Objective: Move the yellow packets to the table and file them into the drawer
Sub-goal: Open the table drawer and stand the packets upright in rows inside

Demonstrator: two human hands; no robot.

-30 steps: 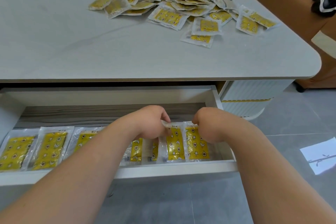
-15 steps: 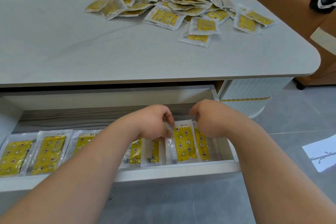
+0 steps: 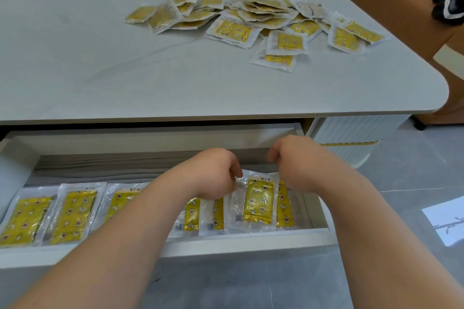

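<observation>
The clear-wrapped packet (image 3: 258,200), yellow with star and moon prints, lies at the drawer's (image 3: 251,241) 3 o'clock end. The left hand (image 3: 213,175) pinches its 10 o'clock corner. The right hand (image 3: 296,163) curls at its 2 o'clock corner; I cannot tell whether it grips.

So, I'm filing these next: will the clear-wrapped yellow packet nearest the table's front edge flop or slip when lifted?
Probably floppy: the clear-wrapped yellow packet is thin, with crinkled film edges. Likely light, since it lies flat and slim. Its glossy film may slip when pinched.
</observation>
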